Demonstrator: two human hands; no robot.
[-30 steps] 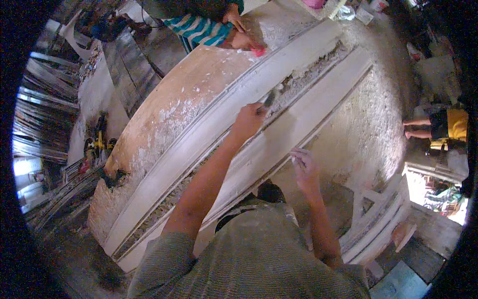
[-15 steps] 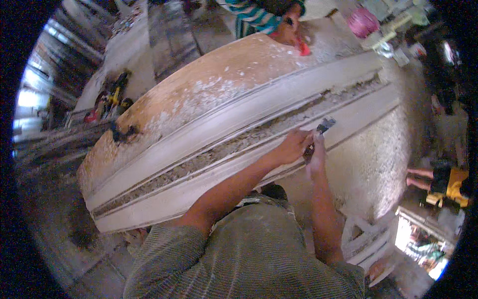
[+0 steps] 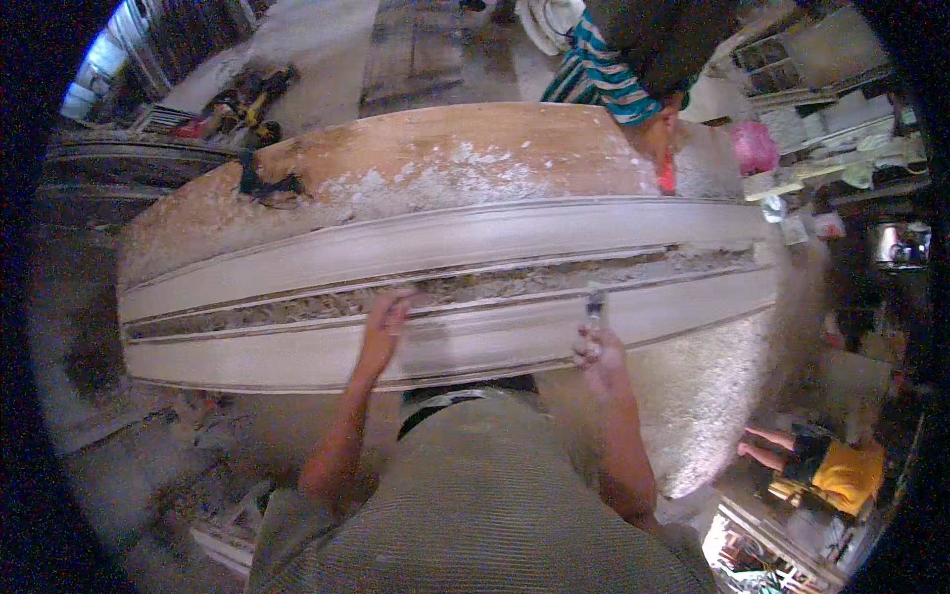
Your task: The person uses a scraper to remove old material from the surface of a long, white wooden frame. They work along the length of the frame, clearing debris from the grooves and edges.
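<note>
In my right hand is a small hand tool with a flat, dark head; whether it is a brush or a scraper I cannot tell. Its head is over the nearer of two long whitish moulded boards. My left hand holds nothing, fingers apart and slightly blurred, above the same board near its inner edge. The farther whitish board lies beyond a debris-filled gap. Both boards rest on a wooden worktable.
Across the table a person in a striped sleeve holds a red item. White flakes cover the wood. A dark tool lies at the far left, a pink bundle at the far right. Another person is at lower right.
My hands, close together at the tool before, are now apart: the left has moved left over the nearer board, while the right keeps the tool. The whole view has turned.
</note>
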